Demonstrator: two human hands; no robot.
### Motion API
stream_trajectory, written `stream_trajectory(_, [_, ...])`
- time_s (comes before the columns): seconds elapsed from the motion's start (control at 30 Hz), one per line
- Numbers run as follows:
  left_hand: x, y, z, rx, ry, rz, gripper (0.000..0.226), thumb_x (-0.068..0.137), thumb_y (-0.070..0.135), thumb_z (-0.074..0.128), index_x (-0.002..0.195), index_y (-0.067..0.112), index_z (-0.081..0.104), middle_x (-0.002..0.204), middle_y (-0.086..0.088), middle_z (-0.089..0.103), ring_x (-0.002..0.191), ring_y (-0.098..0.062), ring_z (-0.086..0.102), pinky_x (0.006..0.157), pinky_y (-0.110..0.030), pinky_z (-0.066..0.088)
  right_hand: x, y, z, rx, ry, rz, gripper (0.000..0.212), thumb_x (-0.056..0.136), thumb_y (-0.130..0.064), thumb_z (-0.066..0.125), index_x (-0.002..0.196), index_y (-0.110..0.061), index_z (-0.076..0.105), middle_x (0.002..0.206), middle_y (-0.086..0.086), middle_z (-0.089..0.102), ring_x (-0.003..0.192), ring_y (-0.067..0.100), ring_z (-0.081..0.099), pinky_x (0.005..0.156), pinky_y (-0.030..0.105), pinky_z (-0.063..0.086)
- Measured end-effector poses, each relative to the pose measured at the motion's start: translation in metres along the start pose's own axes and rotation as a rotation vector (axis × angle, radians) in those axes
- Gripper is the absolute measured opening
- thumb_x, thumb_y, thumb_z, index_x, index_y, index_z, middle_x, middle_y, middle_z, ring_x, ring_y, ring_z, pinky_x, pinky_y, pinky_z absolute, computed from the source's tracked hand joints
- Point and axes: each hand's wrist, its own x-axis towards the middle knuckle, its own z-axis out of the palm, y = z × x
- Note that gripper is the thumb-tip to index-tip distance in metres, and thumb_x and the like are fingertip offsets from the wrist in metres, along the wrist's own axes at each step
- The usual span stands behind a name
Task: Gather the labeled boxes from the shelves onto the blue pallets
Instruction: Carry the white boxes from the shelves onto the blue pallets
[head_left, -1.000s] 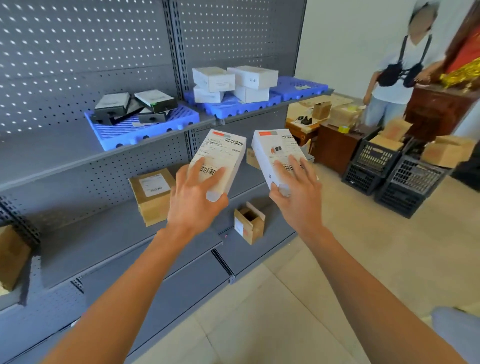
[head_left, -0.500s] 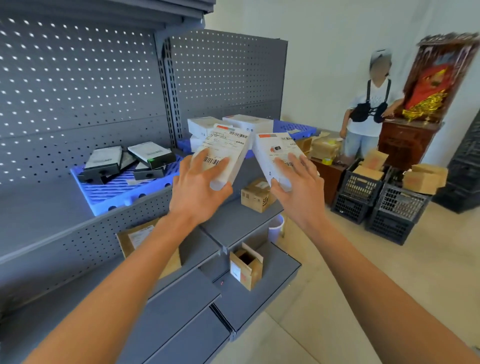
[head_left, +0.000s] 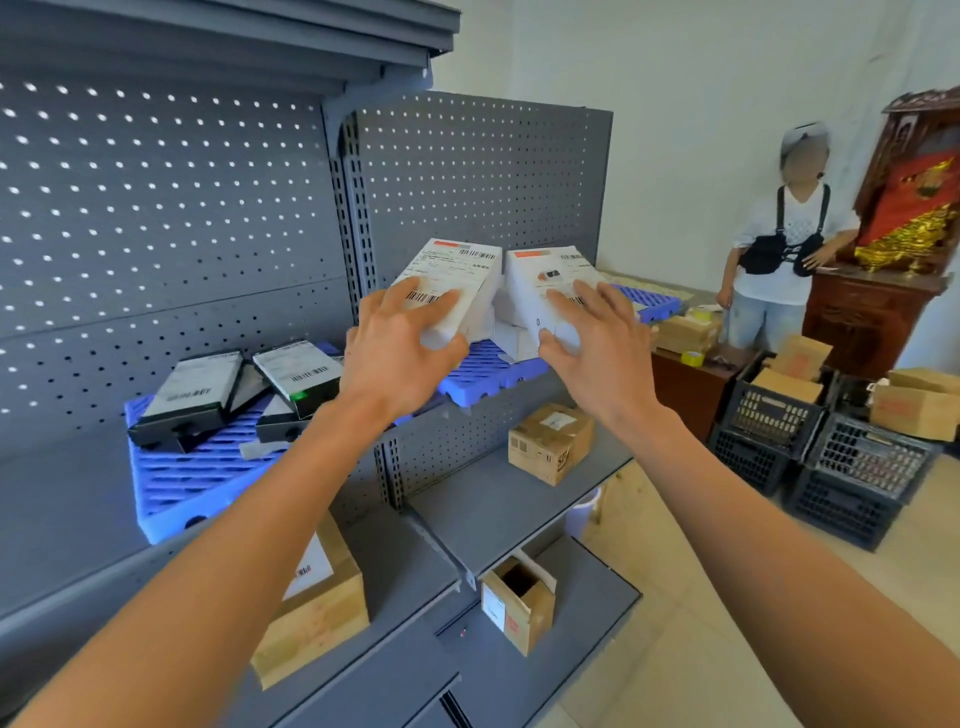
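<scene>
The left hand (head_left: 395, 358) is gripping one white labeled box (head_left: 452, 280) and the right hand (head_left: 597, 343) another (head_left: 550, 280), fingers curled round each, just above the blue pallet (head_left: 483, 369). Best lowering both flat beside the boxes lying there.

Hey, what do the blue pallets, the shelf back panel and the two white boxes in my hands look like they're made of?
Blue pallets: apparently moulded plastic, glossy, with slotted ribs.
Shelf back panel: likely painted sheet metal, matte grey, punched with even rows of holes.
White box in the left hand and white box in the right hand: probably smooth cardboard with crisp folded edges, printed paper labels with barcodes stuck on.
</scene>
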Motion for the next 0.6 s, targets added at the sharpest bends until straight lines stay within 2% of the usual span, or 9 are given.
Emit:
stream_trajectory(0.17, [0.047,0.000,0.020,0.036,0.024,-0.055,0.056,0.089,0.051,0.060,0.144,0.045,0.048,0.159,0.003,0.034,0.147,-0.022,0.019,0.113,-0.056,0.032,0.045,0.026,0.027,0.019,-0.012,-0.031,0.049,0.095,-0.043,0.054,0.140,-0.025,0.054,0.150,0.002,0.045,0.143,0.029,0.030,0.101,0.057,0.040])
stream_trajectory(0.33, [0.080,-0.003,0.040,0.063,0.045,-0.102,0.056,0.089,0.053,0.059,0.143,0.045,0.049,0.158,0.004,0.035,0.146,-0.022,0.020,0.113,-0.054,0.032,0.085,0.034,0.048,0.032,-0.014,-0.052,0.045,0.093,-0.042,0.054,0.135,-0.024,0.057,0.142,0.001,0.051,0.138,0.030,0.035,0.093,0.054,0.045])
stream_trajectory(0.6, [0.121,-0.022,0.056,0.076,0.014,-0.134,0.055,0.089,0.052,0.059,0.143,0.042,0.051,0.157,0.002,0.039,0.146,-0.024,0.023,0.114,-0.057,0.029,0.120,0.035,0.074,-0.023,-0.072,-0.022,0.045,0.095,-0.043,0.051,0.136,-0.026,0.056,0.141,0.001,0.052,0.137,0.029,0.034,0.091,0.052,0.042])
